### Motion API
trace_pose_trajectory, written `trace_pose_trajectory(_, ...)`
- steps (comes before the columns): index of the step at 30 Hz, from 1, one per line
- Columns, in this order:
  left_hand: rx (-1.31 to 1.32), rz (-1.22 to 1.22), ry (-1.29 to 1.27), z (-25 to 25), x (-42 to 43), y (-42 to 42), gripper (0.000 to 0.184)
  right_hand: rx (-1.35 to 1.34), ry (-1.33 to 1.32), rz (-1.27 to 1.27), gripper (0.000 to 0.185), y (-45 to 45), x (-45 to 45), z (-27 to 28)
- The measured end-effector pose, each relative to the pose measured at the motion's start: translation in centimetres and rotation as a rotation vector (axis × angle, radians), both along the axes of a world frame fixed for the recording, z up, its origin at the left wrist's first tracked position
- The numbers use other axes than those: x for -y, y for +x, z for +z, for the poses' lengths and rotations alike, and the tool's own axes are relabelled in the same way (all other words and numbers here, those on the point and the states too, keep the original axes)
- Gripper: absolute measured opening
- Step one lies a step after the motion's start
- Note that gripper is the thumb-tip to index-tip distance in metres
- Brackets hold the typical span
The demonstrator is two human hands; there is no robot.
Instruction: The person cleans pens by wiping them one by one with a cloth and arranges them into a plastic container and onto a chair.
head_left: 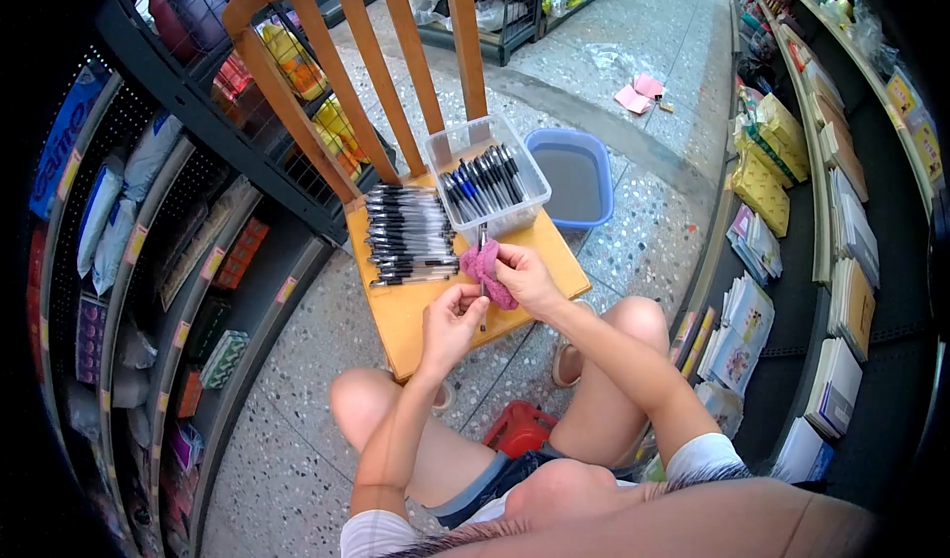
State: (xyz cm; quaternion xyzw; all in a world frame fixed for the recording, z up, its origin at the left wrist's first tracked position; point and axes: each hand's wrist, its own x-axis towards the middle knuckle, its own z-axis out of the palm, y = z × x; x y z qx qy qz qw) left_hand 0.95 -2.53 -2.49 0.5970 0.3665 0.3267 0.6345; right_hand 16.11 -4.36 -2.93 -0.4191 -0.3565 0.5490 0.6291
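My right hand [526, 281] is closed on a crumpled pink cloth [479, 263], which is wrapped around a pen [483, 327]. The fingertips of my left hand [453, 326] pinch the pen just below the cloth. The pen stands roughly upright, its ends showing above and below the cloth. Behind my hands, a clear plastic box [541, 190] holds several black pens and a blue one. To its left, a stack of clear-barrelled pens with black caps [411, 233] lies in a row on the wooden chair seat [396, 323].
A blue bucket of greyish water [579, 184] stands on the floor right of the chair. Shelves of notebooks [740, 323] run along the right, and shelves of packaged goods [119, 222] along the left. A red plastic object [519, 427] lies between my legs. Pink paper [639, 93] lies farther off.
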Motion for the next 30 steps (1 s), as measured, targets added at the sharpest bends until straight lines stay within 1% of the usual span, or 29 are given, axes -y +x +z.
trace_pose_trajectory(2, 0.002, 0.007, -0.001, 0.0, -0.1, -0.1, 0.011, 0.009, -0.01, 0.004, 0.02, -0.3, 0.2, 0.2)
trace_pose_trajectory(5, -0.028, 0.032, 0.009, 0.3, -0.3, -0.1, 0.011, 0.151, -0.001, 0.003, 0.018, -0.2, 0.1, -0.3)
trace_pose_trajectory(9, -0.023, 0.051, 0.029, 0.0, -0.5, -0.1, 0.011, 0.16, -0.02, 0.033, 0.017, -0.4, 0.2, -0.1)
trace_pose_trajectory(11, -0.016, 0.021, -0.007, 0.4, -0.7, -0.2, 0.012, 0.151, -0.034, 0.051, 0.019, 0.1, 0.2, -0.6)
trace_pose_trajectory(14, -0.033, -0.038, -0.05, 0.2, -0.7, -0.3, 0.016, -0.085, -0.034, -0.069, 0.021, 0.3, 0.2, 1.6)
trace_pose_trajectory(16, -0.022, -0.097, -0.067, 0.1, -0.5, -0.2, 0.018, -0.161, -0.023, -0.071, 0.022, 1.4, -0.1, 1.3)
trace_pose_trajectory(18, 0.011, -0.178, -0.074, 0.3, -0.4, -0.2, 0.021, -0.195, -0.011, -0.073, 0.022, 2.1, -0.3, 0.7)
trace_pose_trajectory(22, 0.059, -0.193, -0.142, 1.3, -0.1, -0.1, 0.023, -0.257, -0.013, 0.025, 0.024, 2.4, -0.1, 0.1)
trace_pose_trajectory(24, 0.105, -0.206, -0.162, 1.5, -0.1, -0.2, 0.025, -0.22, -0.015, 0.047, 0.027, 2.2, -0.2, -0.4)
trace_pose_trajectory(28, 0.141, -0.143, -0.182, 0.6, -0.3, -0.3, 0.029, -0.19, -0.039, 0.093, 0.033, 1.2, 0.1, -0.4)
trace_pose_trajectory(30, 0.124, -0.121, -0.173, 0.2, -0.4, -0.4, 0.031, -0.181, -0.051, 0.069, 0.029, 0.6, 0.1, -0.4)
